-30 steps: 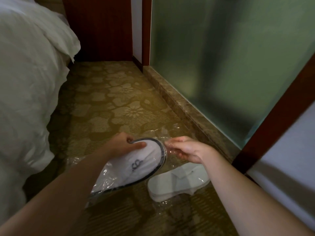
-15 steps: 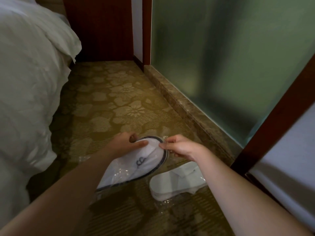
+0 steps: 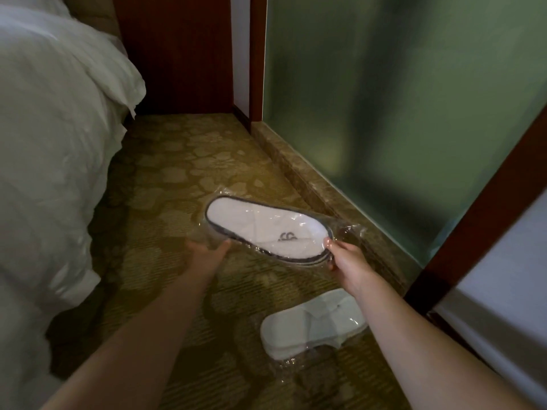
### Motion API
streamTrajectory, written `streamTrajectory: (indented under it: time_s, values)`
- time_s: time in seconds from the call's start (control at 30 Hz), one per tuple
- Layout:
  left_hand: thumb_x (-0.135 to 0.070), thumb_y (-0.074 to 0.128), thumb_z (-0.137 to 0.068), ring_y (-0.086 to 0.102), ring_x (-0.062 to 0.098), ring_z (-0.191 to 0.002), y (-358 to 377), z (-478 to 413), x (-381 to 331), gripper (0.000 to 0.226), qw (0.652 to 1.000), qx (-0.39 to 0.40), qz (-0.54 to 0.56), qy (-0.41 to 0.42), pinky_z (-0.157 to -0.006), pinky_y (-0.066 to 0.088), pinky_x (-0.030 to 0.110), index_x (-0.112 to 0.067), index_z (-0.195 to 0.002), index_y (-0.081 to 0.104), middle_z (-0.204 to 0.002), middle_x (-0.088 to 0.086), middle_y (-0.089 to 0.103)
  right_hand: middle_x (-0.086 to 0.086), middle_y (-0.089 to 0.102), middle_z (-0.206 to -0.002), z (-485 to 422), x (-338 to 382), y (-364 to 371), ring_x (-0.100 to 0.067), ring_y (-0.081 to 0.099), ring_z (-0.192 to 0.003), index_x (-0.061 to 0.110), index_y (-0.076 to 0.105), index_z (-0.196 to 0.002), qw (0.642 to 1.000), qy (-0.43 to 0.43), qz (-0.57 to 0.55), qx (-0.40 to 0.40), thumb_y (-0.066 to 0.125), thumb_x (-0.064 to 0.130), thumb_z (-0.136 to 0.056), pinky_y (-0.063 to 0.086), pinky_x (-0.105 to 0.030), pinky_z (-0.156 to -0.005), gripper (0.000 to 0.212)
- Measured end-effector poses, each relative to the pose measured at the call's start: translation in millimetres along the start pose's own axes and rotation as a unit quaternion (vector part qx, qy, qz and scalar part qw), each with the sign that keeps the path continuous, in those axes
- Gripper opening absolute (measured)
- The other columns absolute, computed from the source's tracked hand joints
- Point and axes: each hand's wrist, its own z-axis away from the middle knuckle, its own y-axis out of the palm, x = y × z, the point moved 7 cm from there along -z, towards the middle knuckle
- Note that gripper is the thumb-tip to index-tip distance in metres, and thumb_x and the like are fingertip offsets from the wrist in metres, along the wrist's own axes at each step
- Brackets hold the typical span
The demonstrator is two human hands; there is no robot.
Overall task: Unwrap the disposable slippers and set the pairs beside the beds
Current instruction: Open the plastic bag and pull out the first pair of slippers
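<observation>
Head view: The right hand (image 3: 346, 258) pinches the near end of a wrapped slipper pack (image 3: 266, 229), with the thumb on top and the other fingers underneath, pressed on the clear plastic. The pack is white with a dark edge and a small dark logo. It is held up above the carpet (image 3: 165, 184), a little past the middle of the picture, and its far end points toward 10 o'clock. Loose plastic sticks out past the right hand, toward 3 o'clock.

The left hand (image 3: 207, 255) is at about 9 o'clock from the right hand. Its fingers are loosely spread and its palm is open. One fingertip reaches the near edge of the pack, but you cannot tell if it really touches.

A second pair of white slippers (image 3: 310, 324), also in clear plastic, lies flat on the carpet at 5 o'clock from the held pack, under the right arm.

A bed (image 3: 50, 143) with white bedding fills the 9 o'clock side. A frosted glass wall (image 3: 399, 99) stands on the 2 o'clock side, with a stone sill (image 3: 319, 184) along its foot.
</observation>
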Motion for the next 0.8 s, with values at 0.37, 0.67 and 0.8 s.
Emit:
streamTrajectory:
  time_s: [0.37, 0.67, 0.8]
  values:
    - [-0.036, 0.049, -0.094, 0.063, 0.030, -0.096, 24, 12, -23, 0.051, 0.925, 0.076, 0.361, -0.088, -0.082, 0.056, 0.047, -0.006, -0.135, 0.043, -0.120, 0.013, 0.062, -0.004, 0.064, -0.066, 8, 3, 27, -0.008, 0.049, -0.042, 0.005, 0.060, -0.102, 0.993, 0.029, -0.065, 0.092, 0.060, 0.016, -0.090, 0.042, -0.015, -0.034, 0.016]
    - [-0.031, 0.051, -0.094, 0.060, 0.032, -0.104, -12, 6, -9, 0.050, 0.930, -0.019, 0.352, -0.100, -0.078, 0.054, 0.043, -0.009, -0.137, 0.039, -0.132, 0.015, 0.055, -0.005, 0.060, -0.075, 13, 6, 32, -0.010, 0.056, -0.050, 0.008, 0.058, -0.109, 0.996, 0.042, -0.034, 0.077, 0.056, 0.022, -0.092, 0.038, -0.015, -0.031, 0.022]
    - [-0.030, 0.054, -0.093, 0.060, 0.029, -0.102, -16, 5, -7, 0.050, 0.932, -0.023, 0.349, -0.096, -0.078, 0.053, 0.040, -0.009, -0.136, 0.042, -0.134, 0.015, 0.055, -0.004, 0.061, -0.075, 18, 9, 34, -0.012, 0.056, -0.059, 0.014, 0.060, -0.098, 0.994, 0.059, -0.012, 0.088, 0.057, 0.032, -0.091, 0.042, -0.016, -0.034, 0.019]
